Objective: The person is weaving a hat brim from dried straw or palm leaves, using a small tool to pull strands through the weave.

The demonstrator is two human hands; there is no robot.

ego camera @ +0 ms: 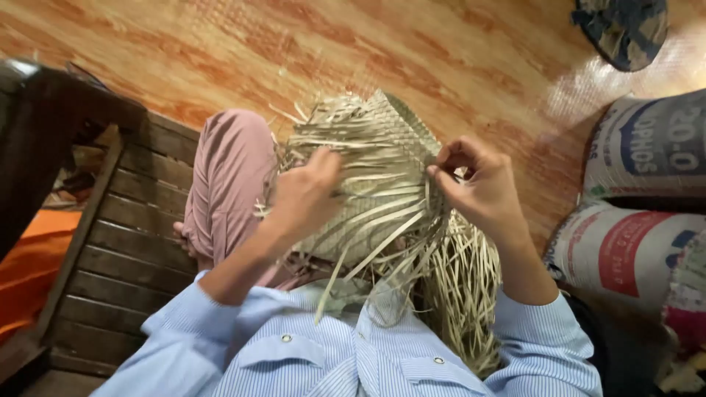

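Weaving in progress on a half-made straw basket [375,173], held up over my lap between both hands. My left hand [305,195] is pressed against the near wall, fingers curled closed around the woven face and the loose strands crossing it. My right hand [482,180] pinches narrow, thumb and forefinger closed on one flat straw strip [434,170] at the basket's right edge.

The woven part sits above and between my grips; unwoven strip ends [456,294] hang down below my right wrist in a thick fringe.

Step in hand, as I judge it: working a single strip into the wall. Next move likely calls for a steady left hold so the weave keeps its shape, and a firm, even pull with the right so the strip lies flat without kinking.

Beside my right arm: stacked printed sacks [632,213]. Left of my left arm: a wooden slatted bench [125,242].
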